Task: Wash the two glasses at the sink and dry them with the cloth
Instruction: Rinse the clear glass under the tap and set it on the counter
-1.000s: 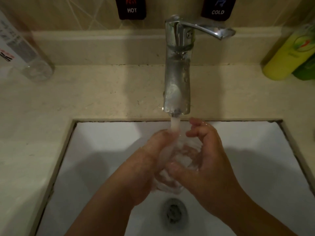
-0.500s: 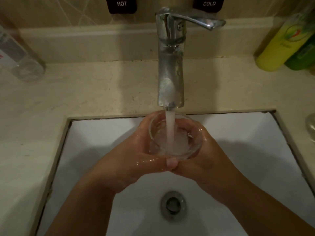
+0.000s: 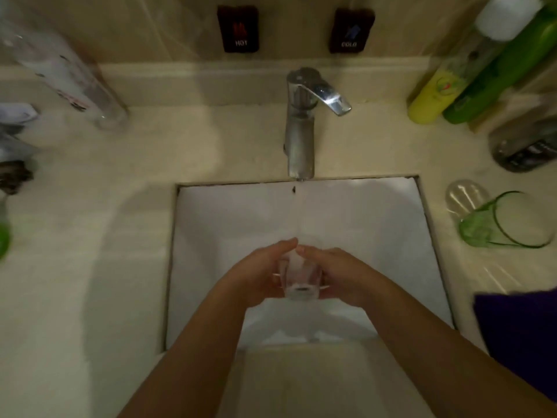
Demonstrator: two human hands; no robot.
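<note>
- head view: a clear glass (image 3: 297, 274) sits between the left hand (image 3: 259, 276) and the right hand (image 3: 342, 276), low over the white sink (image 3: 391, 236), at about 6 o'clock from the faucet (image 3: 300, 128).
- each hand curls round its side of the glass, and the fingertips nearly meet over its far side; both hands hold it, neither is loose.
- the picture is blurred; i cannot tell which way the mouth of the glass points, nor whether water runs, though one dark drop hangs under the spout.
- doing this step well, as i judge it: keep both palms wrapped, since wet glass slips; turn it slowly so every side and the rim gets rubbed; hold it low in the sink so a slip means a short fall.
- tip it to drain before it goes to the purple cloth (image 3: 518, 327), which lies on the counter (image 3: 90, 267) at 3 o'clock from the hands.
- count of glasses: one in the hands, one green-tinted glass (image 3: 506, 221) lying on its side at 3 o'clock of the sink, just beside a clear dish (image 3: 467, 196). i judge the green one not yet washed.
- count of cloths: one.
- count of faucets: one, with two tags above it, hot (image 3: 239, 28) and cold (image 3: 351, 30).
- bottles at 1 o'clock: one yellow bottle (image 3: 434, 95), one green bottle (image 3: 494, 76), one dark bottle (image 3: 527, 146).
- one clear bottle (image 3: 66, 70) at 10 o'clock.
</note>
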